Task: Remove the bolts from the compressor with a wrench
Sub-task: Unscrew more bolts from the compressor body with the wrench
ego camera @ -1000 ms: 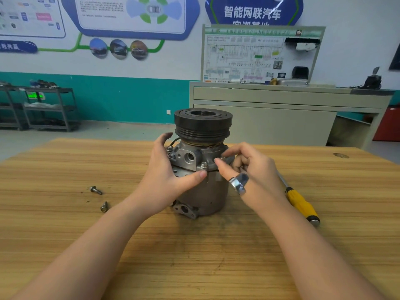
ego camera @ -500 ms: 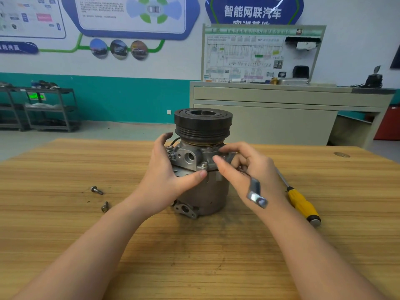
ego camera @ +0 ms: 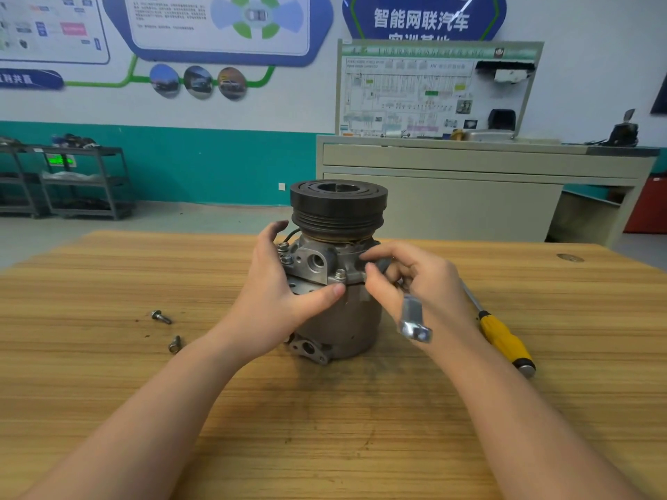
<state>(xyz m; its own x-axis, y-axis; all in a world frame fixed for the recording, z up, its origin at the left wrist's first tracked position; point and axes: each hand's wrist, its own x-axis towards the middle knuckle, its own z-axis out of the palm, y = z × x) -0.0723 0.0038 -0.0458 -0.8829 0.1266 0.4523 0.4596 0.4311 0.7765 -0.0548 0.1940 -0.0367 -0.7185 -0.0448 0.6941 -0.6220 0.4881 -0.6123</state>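
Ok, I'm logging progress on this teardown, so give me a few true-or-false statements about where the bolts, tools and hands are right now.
1. Two loose bolts lie on the table to the left of the compressor. True.
2. The left hand is lifted clear of the compressor. False: it holds the compressor body, thumb across the front.
3. The right hand holds the wrench. True.
4. The yellow-handled screwdriver is in the right hand's grip. False: it lies on the table to the right of that hand.
5. All the bolts are out of the compressor. False: several bolts still sit in its flange.
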